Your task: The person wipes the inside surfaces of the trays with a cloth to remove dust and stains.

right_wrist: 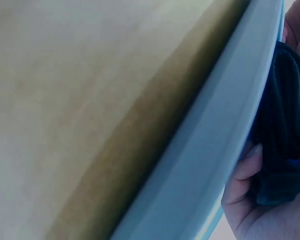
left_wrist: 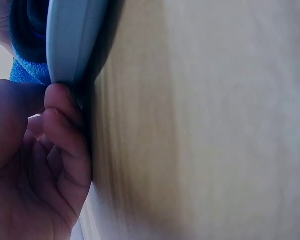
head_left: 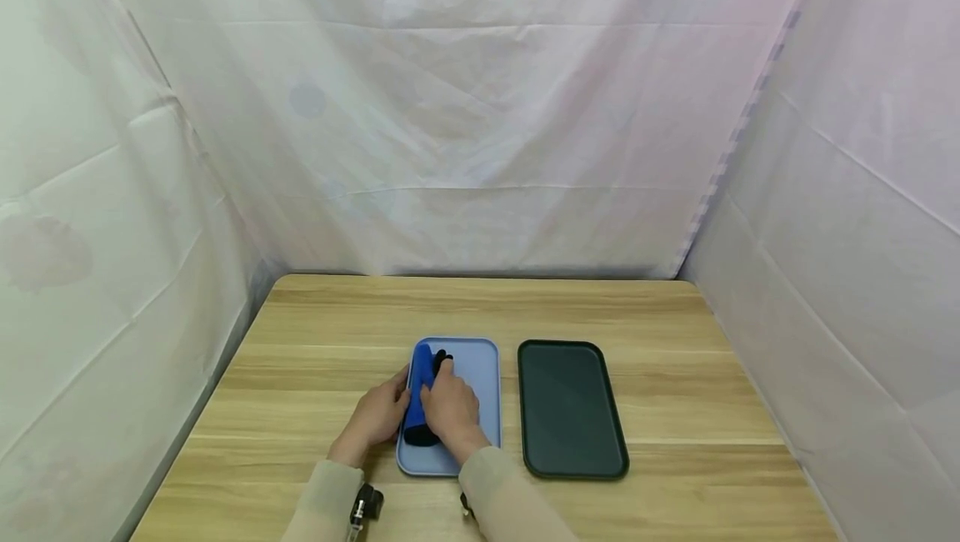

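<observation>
On the light blue tray (head_left: pixel 476 367) lies a long blue fleecy cloth (head_left: pixel 422 383), rolled or folded, with a black near end (head_left: pixel 422 435). My left hand (head_left: pixel 381 410) pinches the tray's left rim; its curled fingertips (left_wrist: pixel 65 102) touch the outer side, and its thumb lies beside the cloth. Over the tray, my right hand (head_left: pixel 453 410) grips a narrow black fabric piece (head_left: pixel 441 356) just right of the blue cloth. Most of that piece is hidden under the hand. From the right wrist, the dark layered roll (right_wrist: pixel 287 100) shows beside the gripped piece (right_wrist: pixel 277 189).
To the right, a dark green tray (head_left: pixel 572 409) lies apart from the blue one on the wooden table (head_left: pixel 697 409). White curtains (head_left: pixel 480 125) hang behind and on both sides of the table.
</observation>
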Demonstrator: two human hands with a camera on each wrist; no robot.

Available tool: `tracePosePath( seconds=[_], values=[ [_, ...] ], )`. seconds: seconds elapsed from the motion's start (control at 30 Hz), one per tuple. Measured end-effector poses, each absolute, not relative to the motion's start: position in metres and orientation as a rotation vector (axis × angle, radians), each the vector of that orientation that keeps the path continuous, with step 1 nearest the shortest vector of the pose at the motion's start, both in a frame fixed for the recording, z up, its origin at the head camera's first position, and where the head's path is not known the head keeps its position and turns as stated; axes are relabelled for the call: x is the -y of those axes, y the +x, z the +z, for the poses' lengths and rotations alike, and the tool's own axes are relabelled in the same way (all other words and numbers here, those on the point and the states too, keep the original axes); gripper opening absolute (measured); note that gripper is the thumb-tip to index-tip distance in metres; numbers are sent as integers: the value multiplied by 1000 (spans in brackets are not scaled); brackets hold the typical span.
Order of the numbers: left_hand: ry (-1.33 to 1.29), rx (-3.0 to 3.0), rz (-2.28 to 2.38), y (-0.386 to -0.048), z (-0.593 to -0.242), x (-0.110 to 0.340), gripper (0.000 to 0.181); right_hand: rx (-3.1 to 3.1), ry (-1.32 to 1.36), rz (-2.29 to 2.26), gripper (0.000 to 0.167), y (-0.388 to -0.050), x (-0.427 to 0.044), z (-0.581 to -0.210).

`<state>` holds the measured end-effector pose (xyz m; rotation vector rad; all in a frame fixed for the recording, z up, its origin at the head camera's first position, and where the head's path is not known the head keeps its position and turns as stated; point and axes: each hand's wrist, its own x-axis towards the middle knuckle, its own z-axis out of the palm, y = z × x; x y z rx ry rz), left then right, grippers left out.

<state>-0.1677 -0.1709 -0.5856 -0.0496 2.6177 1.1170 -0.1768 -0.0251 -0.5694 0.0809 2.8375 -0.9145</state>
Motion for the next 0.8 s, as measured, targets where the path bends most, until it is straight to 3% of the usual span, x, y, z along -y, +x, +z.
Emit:
tracePosePath(
  seconds=[0.8],
  values=[
    [-26, -2645, 1106, -168, -584, 177, 55, -2891, 48, -855, 60, -157, 34, -573]
  ],
)
